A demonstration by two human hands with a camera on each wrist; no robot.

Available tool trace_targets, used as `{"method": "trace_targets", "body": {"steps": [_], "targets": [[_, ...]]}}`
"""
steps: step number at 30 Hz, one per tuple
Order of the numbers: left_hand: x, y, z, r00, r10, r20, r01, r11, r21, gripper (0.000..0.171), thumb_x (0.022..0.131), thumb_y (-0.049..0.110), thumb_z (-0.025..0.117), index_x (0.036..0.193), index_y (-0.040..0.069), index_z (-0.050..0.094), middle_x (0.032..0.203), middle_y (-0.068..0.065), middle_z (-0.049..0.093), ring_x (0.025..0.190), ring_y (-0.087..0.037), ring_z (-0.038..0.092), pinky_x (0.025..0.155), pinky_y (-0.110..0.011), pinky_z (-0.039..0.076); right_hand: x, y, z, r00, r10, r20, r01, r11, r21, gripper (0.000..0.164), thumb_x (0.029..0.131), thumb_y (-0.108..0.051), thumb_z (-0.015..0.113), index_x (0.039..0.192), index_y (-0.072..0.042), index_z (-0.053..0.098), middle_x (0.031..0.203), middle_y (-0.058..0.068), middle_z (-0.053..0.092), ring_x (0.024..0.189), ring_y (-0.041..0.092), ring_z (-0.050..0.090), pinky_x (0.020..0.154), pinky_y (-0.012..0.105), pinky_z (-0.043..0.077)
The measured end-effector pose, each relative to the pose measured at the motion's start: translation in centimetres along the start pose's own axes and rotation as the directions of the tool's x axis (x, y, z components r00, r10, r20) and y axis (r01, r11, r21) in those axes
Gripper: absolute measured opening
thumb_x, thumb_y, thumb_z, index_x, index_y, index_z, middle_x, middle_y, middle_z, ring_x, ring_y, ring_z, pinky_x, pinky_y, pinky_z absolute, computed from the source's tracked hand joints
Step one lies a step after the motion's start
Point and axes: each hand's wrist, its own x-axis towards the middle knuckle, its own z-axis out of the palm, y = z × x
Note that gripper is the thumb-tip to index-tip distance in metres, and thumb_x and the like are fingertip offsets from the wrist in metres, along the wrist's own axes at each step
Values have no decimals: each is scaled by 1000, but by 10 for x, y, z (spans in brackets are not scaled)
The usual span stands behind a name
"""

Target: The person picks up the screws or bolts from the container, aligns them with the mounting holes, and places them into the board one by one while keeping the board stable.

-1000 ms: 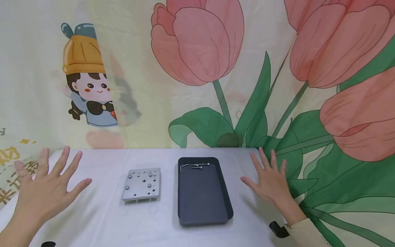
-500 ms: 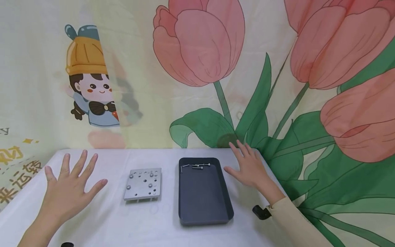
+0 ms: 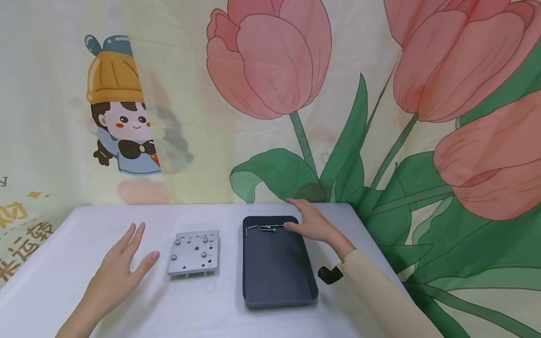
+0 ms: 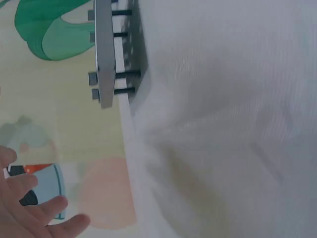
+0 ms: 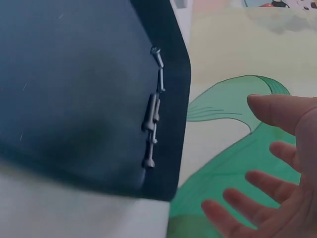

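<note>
A square grey metal plate (image 3: pixel 194 256) with several holes stands on the table, propped on screws that pass through it; their shanks show below the plate (image 4: pixel 105 54) in the left wrist view. To its left hovers my left hand (image 3: pixel 120 267), fingers extended, holding nothing. The dark grey tray (image 3: pixel 276 272) lies right of the plate. Several loose screws (image 3: pixel 268 229) rest along its far end, and they show larger as screws (image 5: pixel 152 111) in the right wrist view. My right hand (image 3: pixel 314 223) is over the tray's far right corner, fingers spread and without anything in them.
A white cloth covers the table (image 3: pixel 228 319). Behind it hangs a curtain (image 3: pixel 198 141) printed with tulips and a cartoon figure. A black wrist-mounted piece (image 3: pixel 330 275) sticks out beside the right sleeve (image 3: pixel 372 291).
Both hands have come inward: the left hand moved right toward the plate and turned more side-on, the right hand moved left to the tray's far corner. Plate, tray and screws stayed put.
</note>
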Motion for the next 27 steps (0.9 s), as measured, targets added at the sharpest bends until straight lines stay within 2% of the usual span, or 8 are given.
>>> {"method": "trace_targets", "body": {"steps": [2, 7, 9, 12, 15, 20, 23, 27], "targets": [[-1, 2, 5, 1000, -12, 12, 13, 997, -75, 86, 108, 47, 59, 172, 15, 11, 173, -29, 16, 151, -63, 21, 107, -83, 22, 6, 1, 5, 1000, 11, 28, -13, 997, 75, 72, 100, -28, 75, 162, -7, 43, 160, 18, 49, 139, 42, 54, 108, 58, 48], [-4, 9, 14, 993, -83, 81, 98, 973, -210, 85, 108, 47, 59, 172, 14, 12, 169, -31, 27, 145, -56, 39, 108, -70, 40, 17, 5, 16, 993, 102, 64, -115, 960, 254, 62, 101, -23, 75, 157, -11, 51, 153, 17, 57, 134, 40, 59, 103, 53, 53], [-3, 11, 17, 981, -135, 138, 164, 959, -231, 87, 108, 50, 58, 172, 14, 11, 168, -30, 29, 141, -54, 46, 103, -68, 45, 21, 7, 20, 986, 149, 77, -166, 935, 314, 56, 101, -22, 74, 153, -13, 56, 150, 17, 59, 132, 37, 61, 101, 51, 54], [-2, 12, 22, 959, -195, 207, 245, 937, -249, 90, 107, 53, 58, 172, 14, 10, 170, -28, 28, 142, -52, 48, 104, -71, 42, 27, 8, 27, 973, 204, 107, -229, 895, 383, 48, 102, -20, 73, 147, -13, 61, 147, 19, 60, 125, 32, 65, 98, 47, 57], [-2, 13, 28, 945, -218, 243, 280, 924, -260, 93, 106, 54, 60, 172, 12, 10, 170, -27, 28, 143, -51, 47, 104, -72, 41, 32, 9, 33, 960, 242, 141, -280, 863, 421, 41, 103, -16, 71, 143, -11, 64, 145, 21, 61, 120, 29, 68, 96, 46, 58], [1, 14, 35, 924, -238, 298, 322, 907, -273, 96, 104, 55, 62, 171, 10, 10, 171, -28, 26, 144, -51, 46, 108, -69, 41, 37, 13, 41, 949, 270, 165, -315, 851, 419, 38, 104, -13, 67, 141, -4, 64, 141, 21, 64, 117, 28, 68, 95, 46, 59], [4, 14, 37, 899, -269, 344, 372, 884, -281, 101, 103, 58, 63, 172, 11, 6, 172, -27, 22, 147, -50, 44, 111, -66, 41, 40, 13, 46, 942, 278, 189, -334, 843, 423, 40, 105, -13, 66, 143, -1, 63, 140, 21, 65, 117, 30, 69, 95, 47, 58], [5, 13, 41, 880, -290, 377, 410, 864, -293, 104, 102, 59, 64, 172, 10, 4, 173, -26, 20, 148, -48, 43, 113, -64, 39, 43, 12, 52, 928, 300, 220, -369, 825, 428, 40, 104, -11, 66, 143, -1, 62, 136, 19, 66, 113, 30, 70, 95, 49, 58]]}}
